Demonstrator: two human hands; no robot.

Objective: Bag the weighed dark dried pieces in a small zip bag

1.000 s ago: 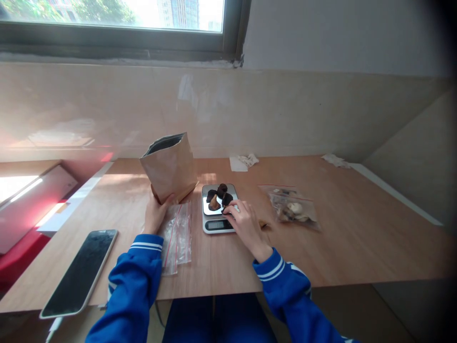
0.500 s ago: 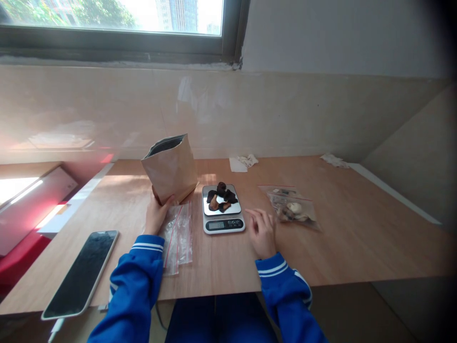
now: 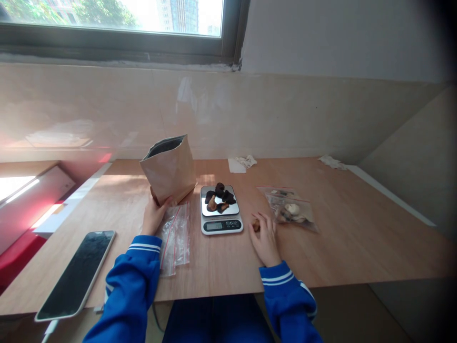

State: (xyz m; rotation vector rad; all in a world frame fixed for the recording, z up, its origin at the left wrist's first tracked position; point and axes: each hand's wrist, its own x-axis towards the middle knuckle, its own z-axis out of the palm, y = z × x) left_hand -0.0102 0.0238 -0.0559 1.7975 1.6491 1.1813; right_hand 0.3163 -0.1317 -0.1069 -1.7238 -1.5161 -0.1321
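Observation:
My left hand (image 3: 156, 213) grips the lower part of an upright brown kraft-paper pouch (image 3: 170, 169), whose mouth gapes to show a dark lining. Flat clear zip bags (image 3: 178, 236) lie beside that hand, near my wrist. In the middle stands a small white digital kitchen scale (image 3: 222, 226); several dark brown dried pieces (image 3: 224, 196), perhaps mushrooms, rest on its mirrored plate. To the right of the scale, my right hand (image 3: 264, 238) has its fingers closed around a brown dried piece (image 3: 256, 225) just at the table surface. The scale's digits are too small to read.
Filled zip bags (image 3: 293, 210) with pale and dark dried pieces lie at the right. A phone (image 3: 76, 274) with a cable sits at the left front edge. White paper (image 3: 237, 165) and crumpled tissue (image 3: 332, 162) lie along the back of the wooden table (image 3: 350, 238).
My right hand has shifted slightly down and right, and a brown dried piece now shows in its fingers. My left hand still holds the pouch. The whole view has drifted a little.

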